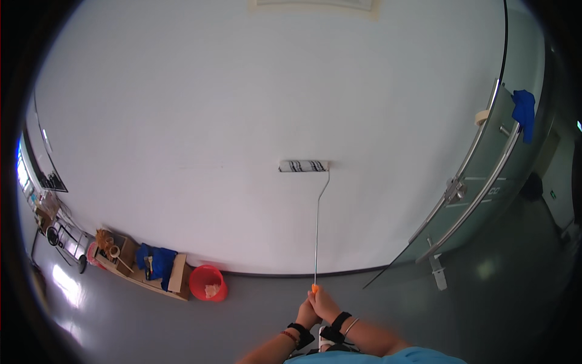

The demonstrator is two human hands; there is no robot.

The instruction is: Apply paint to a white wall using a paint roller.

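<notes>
A paint roller (304, 166) with a striped sleeve rests against the white wall (242, 109) ahead of me, level across. From its right end a long thin metal rod bends and runs down to an orange handle. My right hand (327, 305) is closed round that handle near its top. My left hand (307, 313) is closed on it too, just beside and below the right one. Most of the handle is hidden by the fingers.
On the floor at left stand a red bucket (219, 293) and a cardboard box (177, 276) with blue cloth (159, 264). At right is a glass door (464, 206) with long metal handles, a tape roll (482, 117) and another blue cloth (524, 112) hanging on them.
</notes>
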